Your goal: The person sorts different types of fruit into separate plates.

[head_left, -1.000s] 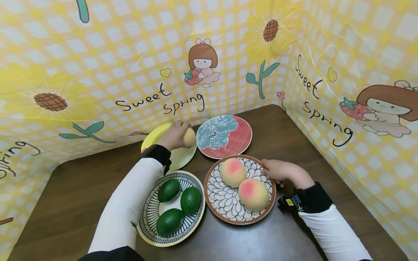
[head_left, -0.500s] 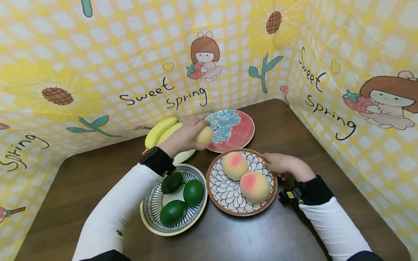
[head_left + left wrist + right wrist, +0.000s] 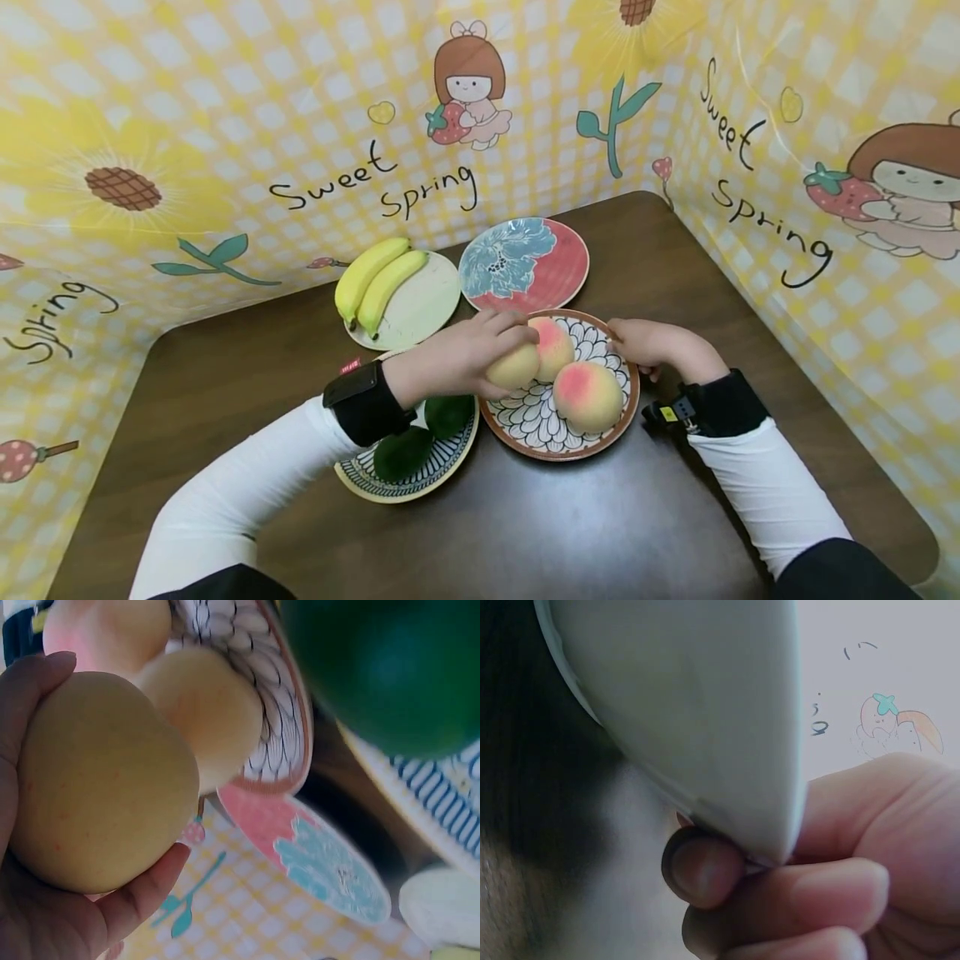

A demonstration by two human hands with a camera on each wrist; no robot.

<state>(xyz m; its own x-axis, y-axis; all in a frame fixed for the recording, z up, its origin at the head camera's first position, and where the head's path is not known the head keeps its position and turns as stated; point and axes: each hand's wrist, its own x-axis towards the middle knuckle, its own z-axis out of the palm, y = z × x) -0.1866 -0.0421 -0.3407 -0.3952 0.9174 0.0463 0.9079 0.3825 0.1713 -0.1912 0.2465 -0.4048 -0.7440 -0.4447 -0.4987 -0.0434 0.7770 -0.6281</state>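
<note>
My left hand (image 3: pixel 476 354) grips a peach (image 3: pixel 105 784), thumb and fingers curled round it, at the left side of a brown-rimmed petal-patterned plate (image 3: pixel 525 425). Two more peaches lie on that plate: one at the back (image 3: pixel 553 346), beside the held one, and one nearer the front (image 3: pixel 588 397). My right hand (image 3: pixel 648 343) pinches the plate's right rim, its fingers curled under the edge in the right wrist view (image 3: pixel 780 892). Green avocado-like fruits (image 3: pixel 403 454) sit in a patterned bowl (image 3: pixel 397 492), partly hidden under my left wrist.
Two bananas (image 3: pixel 386 283) lie on a pale green plate (image 3: pixel 423 304) at the back left. Beside it stands a red plate with a blue flower (image 3: pixel 551 267). Yellow checked cloth walls (image 3: pixel 315 100) close off the back and right of the brown table (image 3: pixel 225 375).
My left hand has carried the peach from the pale green plate rightward and forward to the petal-patterned plate. The bananas are uncovered now. My right hand stays on the rim.
</note>
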